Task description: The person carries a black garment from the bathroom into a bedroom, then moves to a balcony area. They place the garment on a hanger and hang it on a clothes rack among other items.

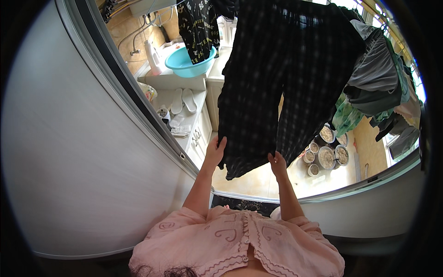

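Black checked trousers point(295, 60), grasped near hem by both hands point(216, 152), set apart (forearms point(199, 190) outstretched).

Black trousers point(251, 87) in faint grey check

Trousers point(258, 83) dead centre, before the person; left hand point(216, 150) at the left leg's lower end, right hand point(278, 164) at the right's. Beyond, left: basin point(187, 70), patterned garment point(197, 34) hanging over it, bottle point(152, 57) to its left. Nearer, slippers point(176, 102) on low cabinet point(199, 122). Right: hung clothes point(374, 74); below, tubs point(327, 167) clustered on floor point(258, 184). Door panel point(92, 138) far left.
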A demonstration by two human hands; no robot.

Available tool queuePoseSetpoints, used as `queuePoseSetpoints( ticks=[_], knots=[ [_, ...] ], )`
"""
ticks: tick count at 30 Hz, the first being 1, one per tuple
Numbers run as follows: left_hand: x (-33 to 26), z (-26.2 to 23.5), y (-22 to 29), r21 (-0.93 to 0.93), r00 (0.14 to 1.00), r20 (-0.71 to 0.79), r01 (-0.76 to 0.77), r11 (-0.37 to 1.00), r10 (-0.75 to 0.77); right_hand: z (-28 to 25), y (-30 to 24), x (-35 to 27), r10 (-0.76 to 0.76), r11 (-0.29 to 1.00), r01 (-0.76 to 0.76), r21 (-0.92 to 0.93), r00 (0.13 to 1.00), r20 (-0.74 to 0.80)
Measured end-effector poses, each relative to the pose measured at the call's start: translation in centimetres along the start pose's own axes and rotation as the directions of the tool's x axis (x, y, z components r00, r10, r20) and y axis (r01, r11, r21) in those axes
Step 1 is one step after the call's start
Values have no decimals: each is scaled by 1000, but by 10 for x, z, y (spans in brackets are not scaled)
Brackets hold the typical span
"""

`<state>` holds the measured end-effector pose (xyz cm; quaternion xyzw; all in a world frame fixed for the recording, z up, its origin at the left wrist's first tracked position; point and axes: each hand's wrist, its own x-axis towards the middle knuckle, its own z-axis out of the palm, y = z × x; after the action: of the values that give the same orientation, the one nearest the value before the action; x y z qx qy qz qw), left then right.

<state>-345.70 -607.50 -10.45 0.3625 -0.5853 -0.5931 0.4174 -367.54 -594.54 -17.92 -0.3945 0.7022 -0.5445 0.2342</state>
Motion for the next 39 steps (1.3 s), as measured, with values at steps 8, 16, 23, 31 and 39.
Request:
queuePoseSetpoints(
  ticks=[8, 16, 23, 31, 39],
  knots=[
    [-9, 63, 14, 262, 998, 15, -69, 963, 67, 62, -98, -14, -260, 965, 259, -30, 965, -33],
    [8, 23, 6, 187, 969, -242, -5, 982, 51, 14, -60, 10, -166, 970, 107, -219, 947, -275],
    [-9, 63, 26, 257, 994, -72, -56, 965, 77, 61, -111, -9, -159, 987, 157, -32, 987, -38],
    [10, 14, 2, -121, 983, -177, 28, 992, -50, 5, -46, 17, -123, 977, 82, -197, 971, -203],
    [-4, 1, 14, 142, 977, 57, 194, 971, -204, 0, -23, 7, 63, 997, -68, 31, 989, 136]
  ],
)
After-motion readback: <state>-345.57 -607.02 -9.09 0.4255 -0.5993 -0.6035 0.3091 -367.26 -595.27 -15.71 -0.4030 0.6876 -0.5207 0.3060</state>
